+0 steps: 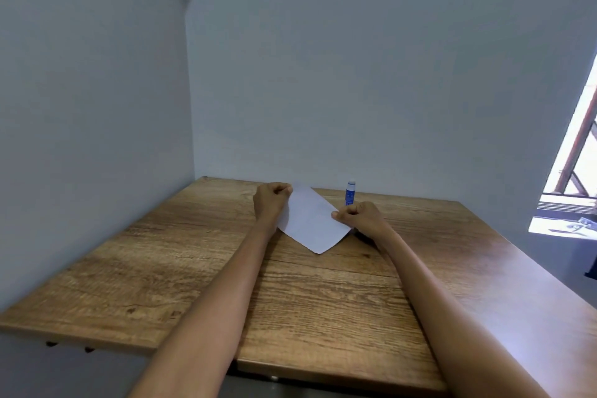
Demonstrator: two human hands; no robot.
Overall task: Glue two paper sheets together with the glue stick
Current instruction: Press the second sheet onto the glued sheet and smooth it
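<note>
I pinch the paper (pixel 310 223) at two opposite corners, left hand (pixel 269 202) far, right hand (pixel 358 216) near the glue stick (pixel 350 192). Fingers pressed together on it. Thin, limp, easily creased: I judge edges the best hold.

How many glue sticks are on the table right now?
1. The glue stick stands upright near the table's far edge, just beyond the right hand. No others show.

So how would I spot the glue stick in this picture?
Look at the wooden table and follow it to its far edge by the grey wall. The glue stick stands upright there, just beyond the right hand: a small blue tube with a white cap, the only coloured thing beside the white paper.
</note>
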